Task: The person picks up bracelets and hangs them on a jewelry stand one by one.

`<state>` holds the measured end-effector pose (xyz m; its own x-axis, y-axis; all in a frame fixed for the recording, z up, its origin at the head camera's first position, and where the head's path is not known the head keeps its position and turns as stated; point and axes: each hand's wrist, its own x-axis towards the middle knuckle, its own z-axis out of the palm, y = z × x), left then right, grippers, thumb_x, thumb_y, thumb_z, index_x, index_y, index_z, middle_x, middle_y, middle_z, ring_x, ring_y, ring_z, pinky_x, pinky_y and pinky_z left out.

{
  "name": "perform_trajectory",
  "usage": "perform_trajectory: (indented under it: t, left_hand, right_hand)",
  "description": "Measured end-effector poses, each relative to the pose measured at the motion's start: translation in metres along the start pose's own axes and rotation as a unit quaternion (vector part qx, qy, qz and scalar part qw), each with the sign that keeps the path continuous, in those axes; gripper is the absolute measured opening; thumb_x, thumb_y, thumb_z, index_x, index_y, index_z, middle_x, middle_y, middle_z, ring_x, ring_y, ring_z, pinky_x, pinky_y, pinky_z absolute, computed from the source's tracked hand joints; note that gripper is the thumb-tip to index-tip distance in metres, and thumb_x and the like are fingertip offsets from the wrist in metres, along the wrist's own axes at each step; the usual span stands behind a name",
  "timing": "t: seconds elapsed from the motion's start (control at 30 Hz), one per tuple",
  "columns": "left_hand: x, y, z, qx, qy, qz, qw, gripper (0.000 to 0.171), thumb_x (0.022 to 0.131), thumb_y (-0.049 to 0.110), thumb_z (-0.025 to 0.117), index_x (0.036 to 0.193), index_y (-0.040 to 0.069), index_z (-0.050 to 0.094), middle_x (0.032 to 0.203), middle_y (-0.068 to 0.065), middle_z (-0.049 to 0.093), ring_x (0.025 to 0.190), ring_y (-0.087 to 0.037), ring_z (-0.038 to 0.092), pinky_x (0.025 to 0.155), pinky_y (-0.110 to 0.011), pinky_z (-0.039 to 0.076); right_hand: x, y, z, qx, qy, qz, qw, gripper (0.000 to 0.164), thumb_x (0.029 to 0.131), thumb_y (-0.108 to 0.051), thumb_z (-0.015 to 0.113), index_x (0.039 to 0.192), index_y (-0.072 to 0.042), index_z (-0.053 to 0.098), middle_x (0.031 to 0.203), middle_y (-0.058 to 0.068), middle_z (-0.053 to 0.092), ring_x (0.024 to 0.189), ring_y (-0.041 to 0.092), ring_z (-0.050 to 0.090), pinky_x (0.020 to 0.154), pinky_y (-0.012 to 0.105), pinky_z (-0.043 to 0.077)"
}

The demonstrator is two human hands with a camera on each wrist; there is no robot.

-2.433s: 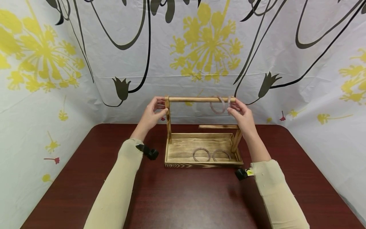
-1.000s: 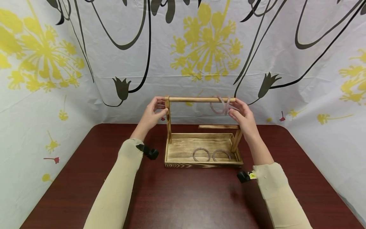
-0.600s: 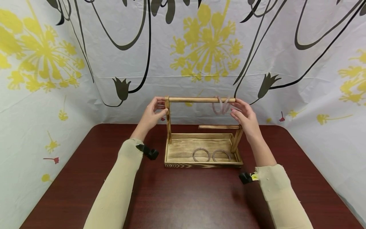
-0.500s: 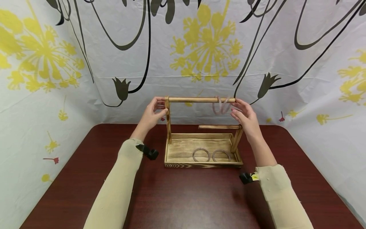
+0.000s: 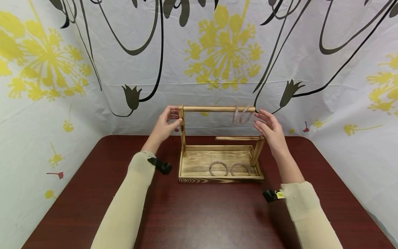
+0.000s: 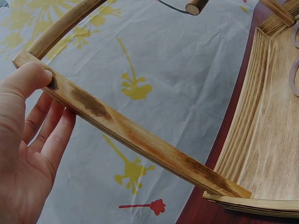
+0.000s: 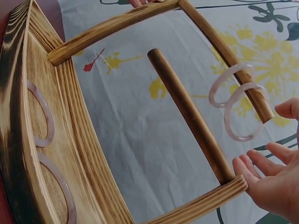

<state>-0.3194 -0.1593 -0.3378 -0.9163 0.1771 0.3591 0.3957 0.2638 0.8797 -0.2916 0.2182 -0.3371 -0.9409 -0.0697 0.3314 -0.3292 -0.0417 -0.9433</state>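
With my left hand (image 5: 164, 125), left of the head view's centre, I pinch the top of a tall, flat, light-brown wooden post (image 5: 182, 131), thumb on the front face and fingers behind it. My right hand (image 5: 271, 129), right of centre, has its fingers loosely spread, just beside the free end of a round, pale wooden upper bar (image 5: 208, 109) and apart from it.

Near that end hang two translucent, pale pink rings around the bar: the inner hanging ring (image 7: 211, 91) and the outer hanging ring (image 7: 227, 114), which overlap in the right-wrist view. The outer one is nearer my thumb, though apart from it.

Below, at the middle of the head view, a rectangular, scorched-grain wooden tray (image 5: 194, 162) carries the tall post at its left end and a short wooden post (image 5: 257, 152) at its right. A shorter round wooden bar (image 5: 237, 138) runs leftward from the short post. Two more pale pink rings, the left tray ring (image 7: 50, 114) and the right tray ring (image 7: 67, 186), lie side by side along the tray's front.

The tray sits on a glossy, dark red-brown worktop (image 5: 199, 214), before a white flower-printed cloth (image 5: 177, 52).
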Motion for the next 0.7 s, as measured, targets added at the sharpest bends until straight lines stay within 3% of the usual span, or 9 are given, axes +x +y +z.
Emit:
perform_trajectory:
  t: [0.27, 0.5, 0.7]
  left_hand:
    - [-0.001, 0.000, 0.000, -0.003, -0.001, -0.003, 1.0000, 0.039, 0.100, 0.007, 0.058, 0.137, 0.006, 0.046, 0.133, -0.020, 0.052, 0.123, -0.035, 0.054, 0.064, -0.025, 0.054]
    - [-0.001, 0.001, 0.000, -0.001, -0.001, -0.002, 1.0000, 0.039, 0.100, 0.007, 0.058, 0.136, 0.006, 0.047, 0.133, -0.020, 0.052, 0.124, -0.035, 0.054, 0.065, -0.023, 0.053]
    - [0.000, -0.001, -0.001, -0.006, -0.001, -0.006, 1.0000, 0.039, 0.100, 0.009, 0.058, 0.137, 0.005, 0.046, 0.134, -0.021, 0.051, 0.124, -0.036, 0.054, 0.064, -0.022, 0.053]
  right_hand:
    - [-0.006, 0.003, -0.006, -0.011, 0.004, 0.005, 1.000, 0.054, 0.102, -0.017, 0.056, 0.150, -0.001, 0.037, 0.139, 0.008, 0.051, 0.117, 0.002, 0.057, 0.102, 0.015, 0.048]
    - [-0.008, 0.012, -0.011, -0.009, 0.002, -0.020, 1.000, 0.047, 0.101, -0.010, 0.056, 0.144, 0.005, 0.042, 0.126, 0.001, 0.059, 0.109, -0.001, 0.063, 0.095, 0.012, 0.051]
    - [-0.013, 0.018, -0.017, -0.047, -0.005, -0.026, 0.999, 0.041, 0.101, -0.010, 0.058, 0.140, 0.000, 0.050, 0.119, -0.010, 0.064, 0.106, -0.002, 0.065, 0.089, 0.011, 0.052]
